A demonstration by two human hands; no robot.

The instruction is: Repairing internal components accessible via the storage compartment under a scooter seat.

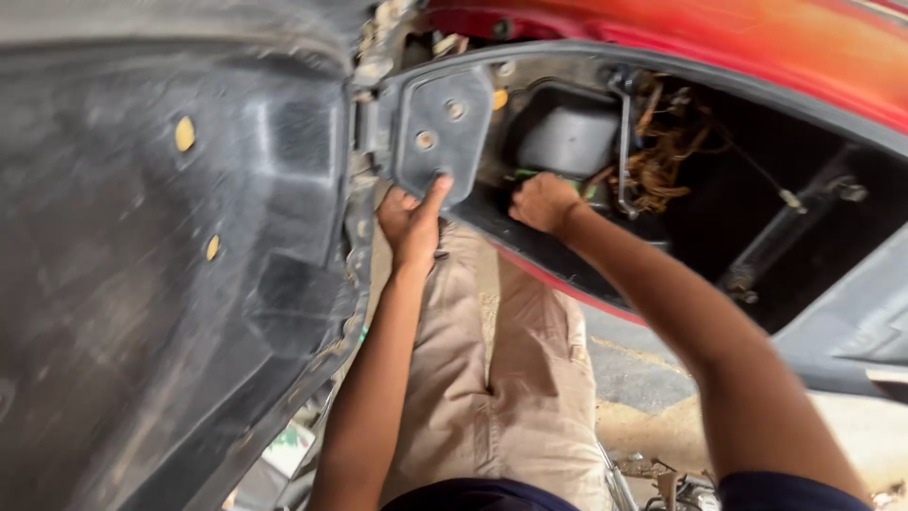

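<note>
Grey panel (443,128): a flat plastic plate with round fasteners, standing at the mouth of the open compartment, top centre of the view.
Left hand (412,222): below the panel, fingers curled, index finger stretched up and touching the panel's lower edge; it grips nothing.
Right hand (544,202): reaching into the compartment just right of the panel, closed around something green; what it is cannot be told.
Grey box (567,132): sits inside, just above the right hand.
Wires (667,151): a brownish tangle, right of the box.
Black liner (170,265): large dusty cover, left, with yellow clips.
Red bodywork (757,43): runs along the top.
Trousers (492,378): beige, below both arms.
</note>
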